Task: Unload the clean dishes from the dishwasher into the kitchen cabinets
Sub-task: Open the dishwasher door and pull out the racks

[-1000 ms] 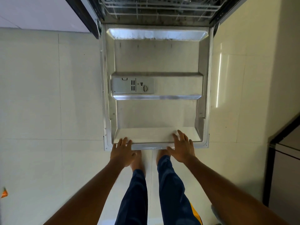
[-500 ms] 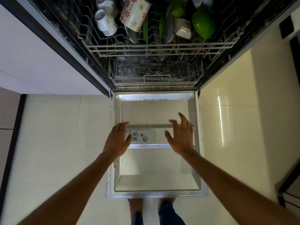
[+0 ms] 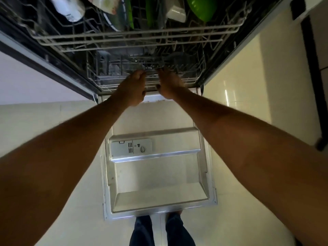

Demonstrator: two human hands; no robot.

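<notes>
The dishwasher door (image 3: 159, 176) lies fully open and flat in front of me. Above it the upper rack (image 3: 142, 37) holds a white mug (image 3: 69, 8), a small white cup (image 3: 176, 12), green plates (image 3: 131, 15) and a green bowl (image 3: 202, 8). The lower rack (image 3: 106, 77) sits pushed in beneath it. Both arms reach to the middle of the lower rack's front rail. My left hand (image 3: 133, 86) has its fingers curled over the rail. My right hand (image 3: 168, 82) lays stretched fingers on the wires beside it.
White cabinet fronts (image 3: 35, 82) flank the machine on the left. Pale tiled floor (image 3: 239, 96) lies on both sides of the door. A dark appliance edge (image 3: 314, 86) stands at the right. My feet (image 3: 159, 228) are at the door's near edge.
Both hands left the door's near edge and travelled forward over the door to the lower rack's front rail. My view tilted up, bringing the racks closer.
</notes>
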